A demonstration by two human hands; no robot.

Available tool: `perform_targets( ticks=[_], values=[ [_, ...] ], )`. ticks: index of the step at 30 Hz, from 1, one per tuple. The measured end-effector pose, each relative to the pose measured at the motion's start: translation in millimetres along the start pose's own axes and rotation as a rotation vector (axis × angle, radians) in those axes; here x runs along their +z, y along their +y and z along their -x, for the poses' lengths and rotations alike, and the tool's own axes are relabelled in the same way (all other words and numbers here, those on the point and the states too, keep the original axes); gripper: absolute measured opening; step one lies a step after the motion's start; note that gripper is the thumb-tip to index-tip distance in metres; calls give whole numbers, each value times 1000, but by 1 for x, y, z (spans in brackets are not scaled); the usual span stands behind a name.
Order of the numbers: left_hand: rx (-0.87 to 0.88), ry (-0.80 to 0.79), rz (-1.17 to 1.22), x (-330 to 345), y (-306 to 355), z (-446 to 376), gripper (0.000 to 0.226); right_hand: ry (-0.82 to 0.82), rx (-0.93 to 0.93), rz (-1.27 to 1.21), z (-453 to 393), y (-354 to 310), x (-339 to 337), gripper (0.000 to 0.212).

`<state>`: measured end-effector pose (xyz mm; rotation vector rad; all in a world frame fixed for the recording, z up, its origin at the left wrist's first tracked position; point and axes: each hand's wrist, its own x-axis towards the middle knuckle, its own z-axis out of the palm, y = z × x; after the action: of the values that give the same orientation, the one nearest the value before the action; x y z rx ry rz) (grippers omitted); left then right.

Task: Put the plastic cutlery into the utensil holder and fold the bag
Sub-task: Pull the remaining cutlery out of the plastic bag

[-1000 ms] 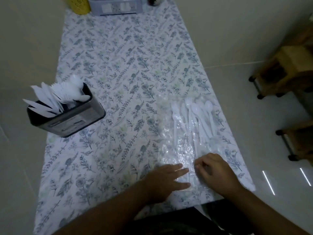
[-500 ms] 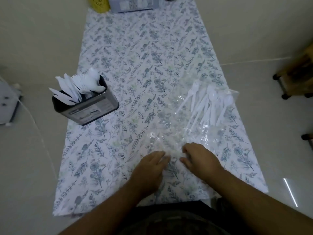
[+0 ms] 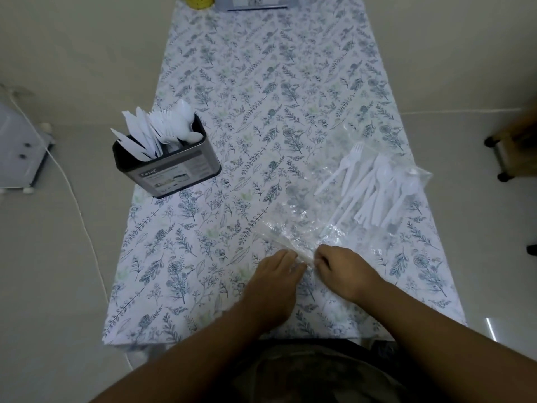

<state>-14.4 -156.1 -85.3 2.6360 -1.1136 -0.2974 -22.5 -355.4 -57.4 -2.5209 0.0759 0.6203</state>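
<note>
A person's left hand [image 3: 276, 274] and right hand [image 3: 340, 271] meet at the near end of a clear plastic bag [image 3: 308, 222] lying on a table covered with a floral cloth [image 3: 261, 97]; the fingertips of both hands pinch the bag's bunched near edge between them. The bag lies flat and crumpled, its long axis running from the hands away and toward the table's right edge, where its far corner [image 3: 418, 175] reaches the cloth's border. A cluster of white plastic forks and spoons [image 3: 372, 187] rests at the bag's far end, whether inside or on top of it cannot be told, the pieces roughly parallel to that same diagonal, fork tines and spoon bowls pointing away from the person. To the left, well apart from the bag, a dark rectangular utensil holder [image 3: 168, 167] stands on the cloth, filled with white knives, forks and spoons standing handle-down. A yellow container [image 3: 199, 0] and a pale box [image 3: 255, 2] sit at the table's far end. The floor is pale tile; a white cord [image 3: 78, 205] trails along it at left, and wooden furniture on castors [image 3: 511, 149] stands at right.
</note>
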Motion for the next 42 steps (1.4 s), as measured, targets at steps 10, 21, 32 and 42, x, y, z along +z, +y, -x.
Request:
perform_targets(
  ticks=[10, 21, 32, 42],
  values=[
    [-54, -147, -64, -3, 6, -2, 65, 55, 19, -112, -4, -2, -8, 21],
    [-6, -244, -89, -17, 11, -11, 66, 364, 16, -124, 7, -9, -35, 12],
    [-92, -283, -5, -27, -19, 3, 54, 586, -7, -443, 30, -32, -60, 17],
    [-832, 8, 1370, -100, -31, 5, 59, 77, -194, -364, 36, -83, -32, 25]
  ],
)
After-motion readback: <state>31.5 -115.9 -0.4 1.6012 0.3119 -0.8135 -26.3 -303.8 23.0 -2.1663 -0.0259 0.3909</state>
